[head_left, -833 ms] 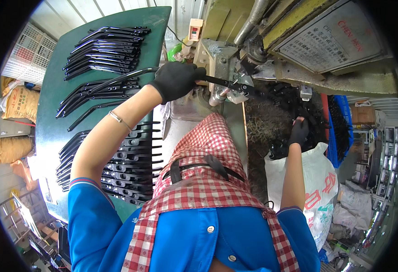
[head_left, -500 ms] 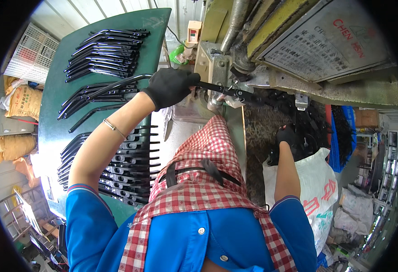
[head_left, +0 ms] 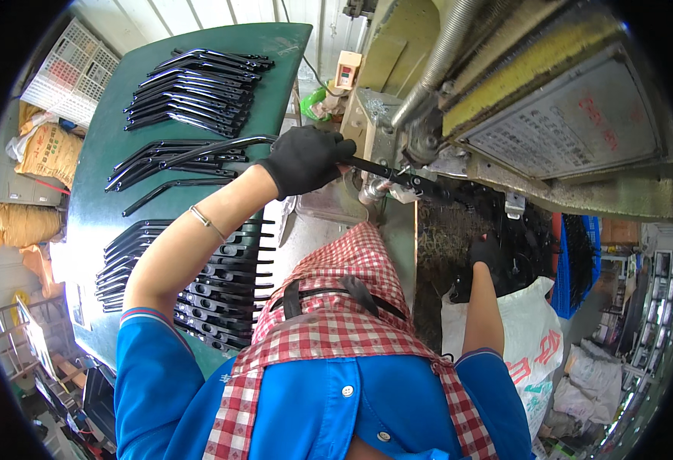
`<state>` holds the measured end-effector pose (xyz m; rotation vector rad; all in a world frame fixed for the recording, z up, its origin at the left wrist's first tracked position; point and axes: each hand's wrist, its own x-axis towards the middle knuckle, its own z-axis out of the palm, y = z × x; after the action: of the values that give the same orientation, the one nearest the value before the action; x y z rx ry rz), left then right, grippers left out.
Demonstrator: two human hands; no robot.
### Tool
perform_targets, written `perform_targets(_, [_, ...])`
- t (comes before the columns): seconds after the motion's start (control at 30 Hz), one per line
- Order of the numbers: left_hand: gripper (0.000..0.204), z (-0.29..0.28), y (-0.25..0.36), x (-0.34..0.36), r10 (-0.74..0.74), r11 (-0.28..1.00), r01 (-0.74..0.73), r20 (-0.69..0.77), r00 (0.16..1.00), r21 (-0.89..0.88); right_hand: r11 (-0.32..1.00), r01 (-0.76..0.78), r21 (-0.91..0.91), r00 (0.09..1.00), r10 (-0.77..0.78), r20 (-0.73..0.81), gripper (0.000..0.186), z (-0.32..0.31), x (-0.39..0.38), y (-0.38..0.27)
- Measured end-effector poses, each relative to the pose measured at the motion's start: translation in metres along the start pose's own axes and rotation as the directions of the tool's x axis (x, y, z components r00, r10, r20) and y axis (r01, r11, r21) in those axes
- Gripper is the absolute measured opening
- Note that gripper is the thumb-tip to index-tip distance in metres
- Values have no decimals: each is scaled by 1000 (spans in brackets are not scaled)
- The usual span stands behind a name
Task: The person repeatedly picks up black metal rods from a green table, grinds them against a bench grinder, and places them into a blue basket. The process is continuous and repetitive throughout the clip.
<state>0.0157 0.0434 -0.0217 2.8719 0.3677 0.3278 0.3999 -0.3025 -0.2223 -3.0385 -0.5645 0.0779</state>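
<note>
My left hand (head_left: 306,159), in a black glove, is closed around a bent black metal tube (head_left: 382,170). One end of the tube reaches left over the green table; the other runs to the press machine's fixture (head_left: 376,188). My right hand (head_left: 487,251), also gloved in black, is down at a heap of small black parts (head_left: 516,245) beside a white woven bag (head_left: 516,314). Its fingers blend into the dark parts, so what they hold is hidden. Bent black tubes (head_left: 190,92) lie in rows on the green table (head_left: 106,230) to the left.
The machine's heavy yellow-green body (head_left: 551,115) with a metal plate overhangs the right side. A blue crate (head_left: 582,268) of dark parts stands at far right. More black pieces (head_left: 229,284) line the table's near edge. A white basket (head_left: 68,73) and sacks (head_left: 49,157) are at far left.
The whole view has shifted slightly, with most things now lower and to the right. My left hand keeps its grip on the tube at the machine; my right hand stays at the heap.
</note>
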Motion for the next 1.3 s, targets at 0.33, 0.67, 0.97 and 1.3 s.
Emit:
perform_targets(0.33, [24, -7, 10, 11, 142, 986, -143, -18, 990, -88, 540, 216, 813, 972, -197, -128, 4, 0, -1, -11])
perform_targets(0.67, [18, -27, -61, -172, -301, 937, 346, 372, 878, -58, -207, -240, 949, 763, -644, 52, 3, -119, -80, -180])
perform_targets(0.97, [21, 28, -72, -363, -673, 739, 673, -98, 733, -45, 26, -236, 971, 697, -692, 188, 6, -171, -105, -236])
perform_targets(1.3, [26, 39, -101, -258, -729, 658, 752, -234, 643, 17, 205, -88, 975, 695, -688, 208, 37, -170, -97, -238])
